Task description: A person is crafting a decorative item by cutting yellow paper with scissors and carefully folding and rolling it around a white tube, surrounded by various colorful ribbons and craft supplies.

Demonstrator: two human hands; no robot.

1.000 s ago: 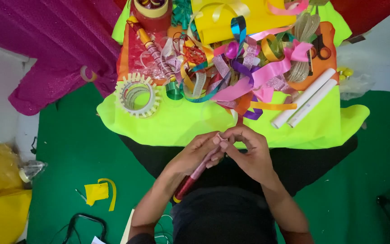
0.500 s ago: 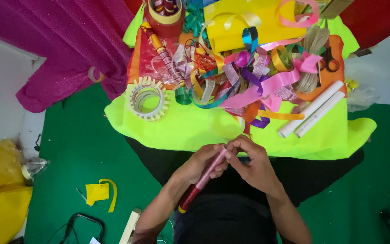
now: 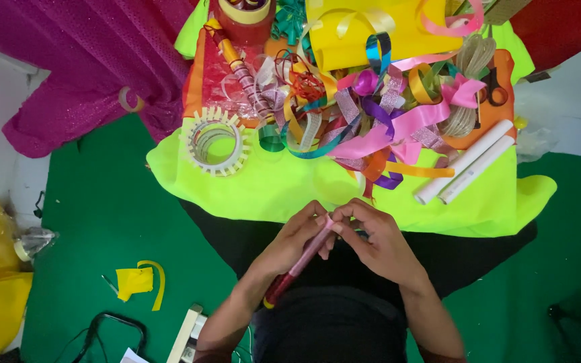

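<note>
A pink-red stick (image 3: 300, 259) is pinched at its tip by both the left hand (image 3: 295, 242) and the right hand (image 3: 374, 238); its near end is hidden, and the grip is unchanged from before.

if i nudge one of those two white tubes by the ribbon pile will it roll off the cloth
Probably it would roll: the two white tubes look round, smooth and rigid. They lie side by side, so one may bump its twin first. The neon yellow cloth beneath looks soft and rumpled, which might slow them. They are likely light, perhaps rolled paper.

A craft workspace: ribbon heap (image 3: 371, 114), tape roll (image 3: 215, 141), green floor cloth (image 3: 115, 222).
</note>
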